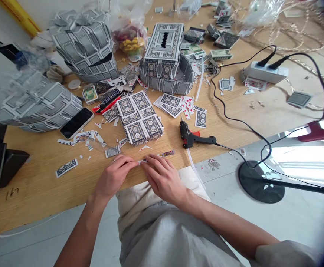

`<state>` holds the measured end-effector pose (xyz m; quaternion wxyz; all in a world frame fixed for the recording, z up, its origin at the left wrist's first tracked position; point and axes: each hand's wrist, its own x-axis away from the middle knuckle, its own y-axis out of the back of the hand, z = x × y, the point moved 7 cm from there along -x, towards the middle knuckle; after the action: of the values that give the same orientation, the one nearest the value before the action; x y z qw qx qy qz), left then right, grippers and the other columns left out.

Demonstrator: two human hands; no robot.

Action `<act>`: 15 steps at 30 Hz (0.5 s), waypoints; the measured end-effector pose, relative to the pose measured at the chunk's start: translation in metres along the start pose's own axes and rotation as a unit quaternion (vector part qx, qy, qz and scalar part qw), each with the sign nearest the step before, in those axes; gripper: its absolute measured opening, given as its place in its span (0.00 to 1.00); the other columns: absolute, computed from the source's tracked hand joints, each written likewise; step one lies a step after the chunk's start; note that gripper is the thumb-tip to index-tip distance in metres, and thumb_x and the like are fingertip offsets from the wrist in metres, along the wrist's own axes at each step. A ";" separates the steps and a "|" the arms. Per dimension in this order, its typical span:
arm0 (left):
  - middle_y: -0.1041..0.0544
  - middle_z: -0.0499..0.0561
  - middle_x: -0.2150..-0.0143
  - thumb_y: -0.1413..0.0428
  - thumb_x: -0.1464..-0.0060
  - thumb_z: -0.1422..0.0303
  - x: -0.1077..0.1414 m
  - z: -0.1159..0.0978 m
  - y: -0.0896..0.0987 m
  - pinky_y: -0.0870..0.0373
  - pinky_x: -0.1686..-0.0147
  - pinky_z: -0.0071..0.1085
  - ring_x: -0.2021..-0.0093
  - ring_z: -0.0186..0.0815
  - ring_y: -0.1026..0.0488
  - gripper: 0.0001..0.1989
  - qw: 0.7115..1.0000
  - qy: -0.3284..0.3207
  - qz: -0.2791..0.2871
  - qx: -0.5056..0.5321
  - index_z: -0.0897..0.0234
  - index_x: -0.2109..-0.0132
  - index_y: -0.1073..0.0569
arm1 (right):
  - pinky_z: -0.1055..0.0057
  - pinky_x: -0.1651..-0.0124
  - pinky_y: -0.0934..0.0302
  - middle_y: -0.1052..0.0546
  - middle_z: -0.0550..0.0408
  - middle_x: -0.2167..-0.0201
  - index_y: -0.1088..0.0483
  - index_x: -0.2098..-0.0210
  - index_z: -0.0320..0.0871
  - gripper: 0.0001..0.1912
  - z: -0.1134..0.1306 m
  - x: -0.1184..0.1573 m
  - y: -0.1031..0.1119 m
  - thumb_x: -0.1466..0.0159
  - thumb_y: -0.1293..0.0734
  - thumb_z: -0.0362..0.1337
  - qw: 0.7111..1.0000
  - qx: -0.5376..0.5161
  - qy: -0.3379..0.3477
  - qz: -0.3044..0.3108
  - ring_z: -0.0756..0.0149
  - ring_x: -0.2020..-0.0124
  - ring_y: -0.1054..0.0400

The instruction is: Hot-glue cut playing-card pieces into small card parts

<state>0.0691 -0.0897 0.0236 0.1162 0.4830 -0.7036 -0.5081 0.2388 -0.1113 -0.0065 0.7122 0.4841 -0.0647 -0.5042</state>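
**Card strip (141, 162) between left hand (114, 173) and right hand (163, 178) at the bench's (42, 200) near edge**

The left hand is narrow, thumb and forefinger pinched on one end of the small strip. The right hand lies palm down, its bent fingers at the strip's other end; whether its thumb closes on it I cannot tell. A narrow picture-card piece (167, 153) lies just beyond the right fingers.

Past the hands sits a block covered in patterned card backs (140, 118) (four show on top). Right of it, toward the near edge, lies a black glue gun (196, 138) with a red trigger, nozzle pointing to the far edge. Loose cards (170, 104) spread between the two.

Toward the bench's left end stand two grey woven card baskets (84, 46) (41, 104), with a phone (77, 123) beside the nearer one. Farther back, a card-covered box (164, 42) with a dark slot rests on an open card tray (186, 78). A white power strip (267, 72) lies toward the right, two black plugs in it. On the floor off the near edge is a black round base (262, 181).
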 end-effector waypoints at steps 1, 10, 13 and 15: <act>0.17 0.52 0.56 0.46 0.26 0.76 0.000 0.000 0.000 0.22 0.48 0.34 0.54 0.36 0.20 0.13 1.000 -0.005 0.003 -0.006 0.60 0.47 0.18 | 0.51 0.35 0.29 0.19 0.41 0.38 0.25 0.35 0.43 0.19 0.000 0.000 0.000 0.23 0.36 0.32 1.000 0.001 0.001 -0.001 0.49 0.32 0.29; 0.13 0.54 0.50 0.45 0.28 0.78 0.002 -0.020 0.000 0.26 0.46 0.42 0.50 0.43 0.19 0.13 0.990 -0.038 0.010 -0.134 0.63 0.44 0.19 | 0.51 0.35 0.28 0.20 0.40 0.37 0.25 0.35 0.41 0.19 0.000 0.000 0.000 0.23 0.36 0.32 1.000 0.006 0.004 -0.003 0.48 0.32 0.28; 0.14 0.57 0.45 0.45 0.29 0.79 0.009 -0.034 -0.007 0.28 0.47 0.43 0.47 0.46 0.19 0.15 0.982 -0.009 0.016 -0.188 0.65 0.41 0.21 | 0.52 0.35 0.29 0.19 0.41 0.37 0.25 0.35 0.42 0.19 0.000 0.000 0.001 0.23 0.36 0.32 1.000 0.005 0.000 -0.006 0.48 0.32 0.28; 0.15 0.60 0.41 0.46 0.31 0.81 0.015 -0.039 -0.012 0.29 0.47 0.44 0.45 0.47 0.19 0.18 0.978 0.004 0.018 -0.210 0.68 0.39 0.22 | 0.52 0.34 0.29 0.19 0.42 0.37 0.25 0.35 0.42 0.19 0.000 0.000 0.001 0.23 0.36 0.32 1.000 0.007 0.000 -0.009 0.48 0.32 0.28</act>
<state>0.0940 -0.1252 0.0265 0.2268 0.4367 -0.5895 -0.6405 0.2394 -0.1110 -0.0055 0.7045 0.4894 -0.0636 -0.5100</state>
